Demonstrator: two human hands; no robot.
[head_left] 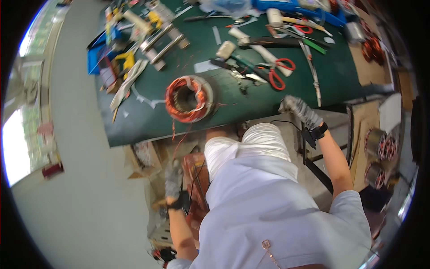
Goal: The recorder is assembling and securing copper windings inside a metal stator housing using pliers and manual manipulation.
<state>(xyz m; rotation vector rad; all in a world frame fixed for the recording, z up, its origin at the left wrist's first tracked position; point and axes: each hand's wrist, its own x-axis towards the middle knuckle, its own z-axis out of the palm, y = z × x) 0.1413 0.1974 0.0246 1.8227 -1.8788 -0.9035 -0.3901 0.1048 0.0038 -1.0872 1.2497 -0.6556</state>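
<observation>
A motor stator [204,101] with orange-red copper windings and white lacing stands near the green worktable's front edge. Thin red wires trail from it over that edge toward my left hand [174,178]. That hand, in a grey glove, is low beside a reddish-brown surface; motion blur hides its fingers and whether it touches a wire. At the table's front edge, right of the stator, is my gloved right hand [301,111]. Its fingers are curled closed, and anything inside them is hidden. Red-handled scissors [282,74] lie just beyond it.
Mallets [225,50], pliers, rods and scraps crowd the green tabletop [148,121]. A blue bin [93,60] stands at the left, with a metal frame [163,45] nearby. More wound stators [380,144] rest on a shelf at the right. A cardboard box [144,159] is below the table.
</observation>
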